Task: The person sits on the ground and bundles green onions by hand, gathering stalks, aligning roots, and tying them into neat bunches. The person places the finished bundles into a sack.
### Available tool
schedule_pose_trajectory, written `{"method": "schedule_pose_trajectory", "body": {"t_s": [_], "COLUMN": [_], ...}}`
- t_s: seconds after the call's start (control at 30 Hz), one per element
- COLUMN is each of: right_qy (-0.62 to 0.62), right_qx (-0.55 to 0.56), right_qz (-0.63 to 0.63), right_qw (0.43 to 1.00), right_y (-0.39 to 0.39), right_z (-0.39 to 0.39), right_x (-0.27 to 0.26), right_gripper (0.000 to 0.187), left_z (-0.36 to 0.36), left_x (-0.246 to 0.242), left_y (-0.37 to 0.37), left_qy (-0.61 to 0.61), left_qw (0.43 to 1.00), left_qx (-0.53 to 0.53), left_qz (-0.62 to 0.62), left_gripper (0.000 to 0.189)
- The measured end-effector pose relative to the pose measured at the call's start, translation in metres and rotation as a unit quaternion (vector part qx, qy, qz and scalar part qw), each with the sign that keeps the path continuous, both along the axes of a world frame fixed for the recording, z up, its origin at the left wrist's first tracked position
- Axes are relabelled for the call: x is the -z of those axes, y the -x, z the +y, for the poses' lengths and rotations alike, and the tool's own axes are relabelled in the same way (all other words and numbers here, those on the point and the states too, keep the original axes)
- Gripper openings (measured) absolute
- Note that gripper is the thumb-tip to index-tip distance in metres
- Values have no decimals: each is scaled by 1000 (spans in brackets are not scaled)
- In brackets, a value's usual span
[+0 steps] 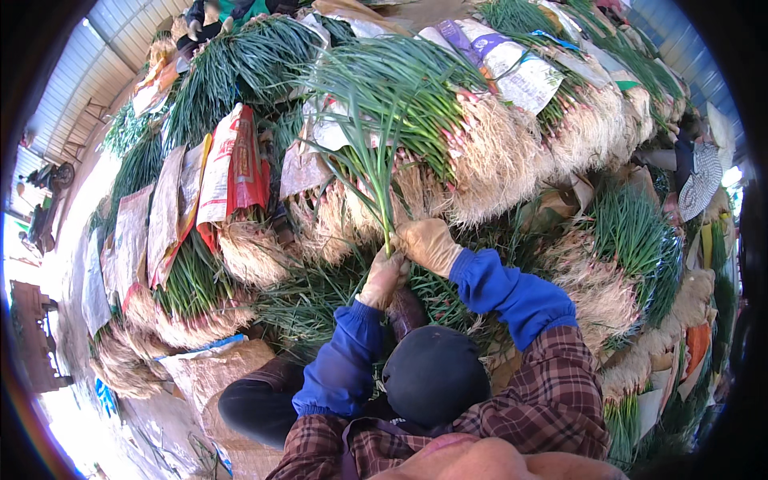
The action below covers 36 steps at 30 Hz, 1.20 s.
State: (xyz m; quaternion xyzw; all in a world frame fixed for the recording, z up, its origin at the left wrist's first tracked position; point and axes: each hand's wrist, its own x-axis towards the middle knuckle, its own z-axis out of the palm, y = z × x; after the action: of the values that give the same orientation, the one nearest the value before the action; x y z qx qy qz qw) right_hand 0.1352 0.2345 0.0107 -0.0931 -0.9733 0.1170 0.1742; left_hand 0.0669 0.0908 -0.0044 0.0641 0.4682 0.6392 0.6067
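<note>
My left hand (383,281), in a pale rubber glove, is closed around the base of a green onion (379,195). Its long leaves fan upward and away from me. The root end is hidden in my fingers. Gloved as well, my right hand (431,245) pinches the same stalk from the right, its fingertips against my left hand. Just beyond both hands lies a large pile of green onions (390,90), with pinkish bulbs and a thick fringe of pale roots (492,159) facing me. Loose onion leaves (306,306) cover the ground below my hands.
Red-and-white woven sacks (223,162) drape over more onion piles at left. A white printed sack (510,63) lies across the far bundles. Another onion heap (630,240) rises at right. A person (210,24) sits at the far left. Motorcycles (54,177) stand beyond.
</note>
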Motion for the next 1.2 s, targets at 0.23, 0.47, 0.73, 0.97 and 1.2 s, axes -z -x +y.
{"method": "schedule_pose_trajectory", "body": {"t_s": [0.23,0.47,0.73,0.97,1.2], "right_qy": [-5,-67,198,137,202], "right_qx": [8,304,109,104,143], "right_qz": [-219,-37,22,-9,46], "right_qw": [976,950,974,985,968], "right_y": [-3,16,-24,-11,-26], "right_z": [131,155,12,-8,-9], "right_x": [-56,-131,-71,-40,-69], "right_gripper": [44,37,33,42,41], "left_z": [9,38,59,34,9], "left_x": [-97,-44,-27,-37,-20], "left_y": [18,81,34,8,10], "left_qy": [-109,-238,-187,-106,-93], "left_qw": [990,958,978,970,975], "left_qx": [-81,10,-19,-193,-199], "left_qz": [-40,-162,-94,-105,32], "left_gripper": [33,30,22,23,14]}}
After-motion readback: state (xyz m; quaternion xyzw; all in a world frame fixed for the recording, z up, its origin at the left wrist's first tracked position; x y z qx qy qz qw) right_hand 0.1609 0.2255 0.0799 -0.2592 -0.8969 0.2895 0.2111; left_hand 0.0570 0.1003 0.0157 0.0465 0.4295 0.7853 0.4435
